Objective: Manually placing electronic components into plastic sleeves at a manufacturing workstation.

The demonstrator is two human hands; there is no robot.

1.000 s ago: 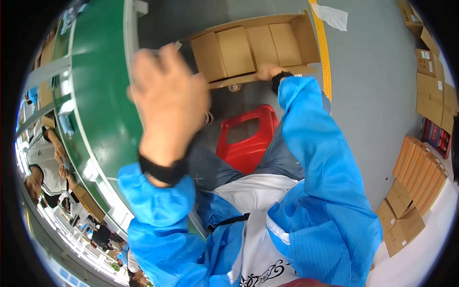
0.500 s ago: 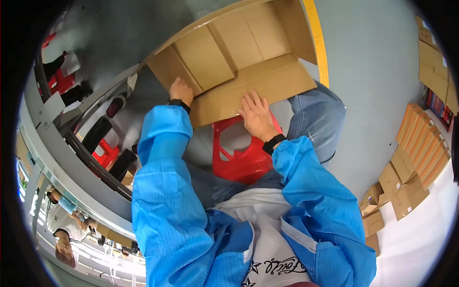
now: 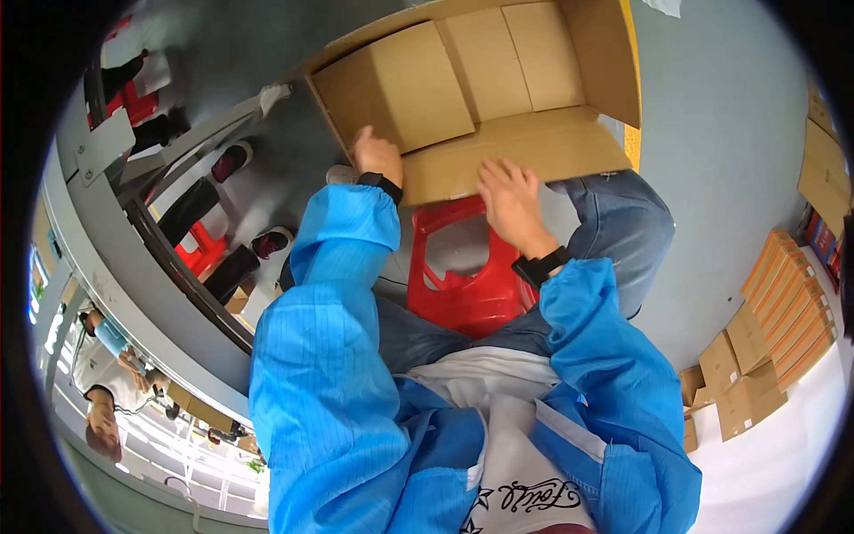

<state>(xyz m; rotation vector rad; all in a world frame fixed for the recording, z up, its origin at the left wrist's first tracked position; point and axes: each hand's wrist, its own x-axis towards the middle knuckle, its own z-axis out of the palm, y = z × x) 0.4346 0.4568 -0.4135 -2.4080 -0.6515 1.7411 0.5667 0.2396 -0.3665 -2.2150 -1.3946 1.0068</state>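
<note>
One carton point(image 3: 612, 55) at twelve o'clock has flat cardboard point(image 3: 400, 89) inside; curled left hand point(image 3: 377, 158) perhaps grips it, half-open right hand point(image 3: 516, 203) touches its flap point(image 3: 547, 151).

A blue jacket point(image 3: 329, 365) opens over a black-lettered white shirt point(image 3: 519, 438).

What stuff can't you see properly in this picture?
In the head view:
Cardboard box: far side partly cut off by the top edge; underside hidden by the box itself.
Left hand, right hand: palms hidden by their own backs.
Red stool: near part hidden by jeans.
Cartons, far right: cut off by the dark rim.
</note>
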